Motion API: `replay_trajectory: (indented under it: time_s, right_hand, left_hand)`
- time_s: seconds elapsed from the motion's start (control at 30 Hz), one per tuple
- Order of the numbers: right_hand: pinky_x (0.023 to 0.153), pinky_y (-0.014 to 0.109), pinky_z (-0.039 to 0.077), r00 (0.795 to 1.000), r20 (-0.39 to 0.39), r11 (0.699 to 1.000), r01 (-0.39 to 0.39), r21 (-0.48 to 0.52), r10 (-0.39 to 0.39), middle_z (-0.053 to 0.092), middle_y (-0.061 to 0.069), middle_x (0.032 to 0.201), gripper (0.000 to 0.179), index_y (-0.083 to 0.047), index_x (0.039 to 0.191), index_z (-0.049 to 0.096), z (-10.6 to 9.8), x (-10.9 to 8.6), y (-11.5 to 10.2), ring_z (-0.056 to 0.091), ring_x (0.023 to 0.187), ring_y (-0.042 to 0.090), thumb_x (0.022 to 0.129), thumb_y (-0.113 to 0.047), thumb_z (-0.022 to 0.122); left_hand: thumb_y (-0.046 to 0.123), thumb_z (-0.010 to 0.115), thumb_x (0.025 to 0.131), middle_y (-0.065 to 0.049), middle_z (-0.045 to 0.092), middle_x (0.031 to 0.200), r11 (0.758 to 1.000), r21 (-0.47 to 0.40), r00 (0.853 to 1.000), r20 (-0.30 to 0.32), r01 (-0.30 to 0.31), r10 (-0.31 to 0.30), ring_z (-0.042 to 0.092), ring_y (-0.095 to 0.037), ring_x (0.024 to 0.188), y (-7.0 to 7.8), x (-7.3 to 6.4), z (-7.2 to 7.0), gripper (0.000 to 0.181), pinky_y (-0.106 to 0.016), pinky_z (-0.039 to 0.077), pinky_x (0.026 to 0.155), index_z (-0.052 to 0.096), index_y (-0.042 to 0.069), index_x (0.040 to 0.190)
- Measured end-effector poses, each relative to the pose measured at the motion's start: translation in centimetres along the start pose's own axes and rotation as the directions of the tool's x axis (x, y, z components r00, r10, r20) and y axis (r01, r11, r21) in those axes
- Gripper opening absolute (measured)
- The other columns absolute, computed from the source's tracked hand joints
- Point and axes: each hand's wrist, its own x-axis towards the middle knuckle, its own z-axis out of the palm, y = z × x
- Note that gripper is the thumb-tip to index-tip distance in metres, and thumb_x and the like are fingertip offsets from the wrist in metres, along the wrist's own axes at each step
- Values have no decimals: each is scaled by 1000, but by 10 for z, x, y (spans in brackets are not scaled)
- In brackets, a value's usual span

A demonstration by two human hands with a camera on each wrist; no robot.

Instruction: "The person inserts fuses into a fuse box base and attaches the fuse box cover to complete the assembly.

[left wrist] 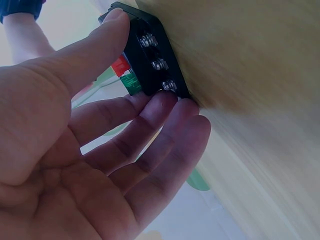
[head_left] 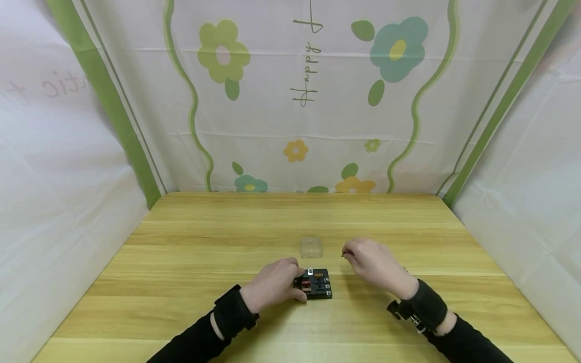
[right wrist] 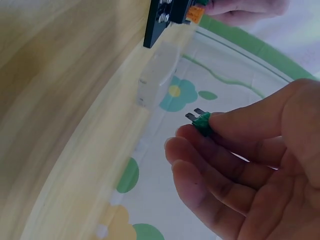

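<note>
Black sleeves (head_left: 186, 344) over wood-grain table (head_left: 386, 222) | left hand (head_left: 274, 284) gripping, right hand (head_left: 375, 266) pinching | black fuse block (head_left: 321, 286) on the table, held at its left end | clear cover (head_left: 311, 247) just beyond | green blade fuse (right wrist: 202, 124) in right hand, prongs (right wrist: 191, 117) bare | probably fuse-fitting, block detail too small to be sure; next wants prongs squared up

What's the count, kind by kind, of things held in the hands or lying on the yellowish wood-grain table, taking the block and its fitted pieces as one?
Black rectangular fuse block, gripped by the left hand: 1
Clear plastic cover: 1
Green two-bladed fuse, pinched in the right hand: 1
Total: 3
</note>
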Motion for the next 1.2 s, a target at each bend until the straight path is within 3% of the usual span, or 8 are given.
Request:
replay_trajectory:
  time_s: [0.53,0.87,1.2]
  right_hand:
    - [58,23,49,998,-39,998,52,21,-51,65,-3,82,8,-9,89,72,6,0,-7,61,69,9,85,-2,74]
    - [60,25,50,998,-18,998,54,29,-53,65,-4,83,5,-10,90,73,7,-1,-10,61,70,8,88,-6,71]
    - [61,26,51,994,-54,995,97,22,-95,66,-3,83,6,-9,90,71,11,-1,-20,62,72,10,86,-6,74]
  left_hand:
    - [39,83,77,3,55,84,1000,7,1000,-9,-5,5,44,-7,65,0,0,0,44,-23,39,57,74,9,107]
    - [39,84,77,4,53,82,1000,10,1000,-10,-11,11,44,-7,65,-1,0,1,39,-23,38,56,74,10,101]
    - [38,84,77,3,54,83,1000,7,1000,-12,-8,8,45,-8,66,-1,1,1,40,-23,40,58,74,10,104]
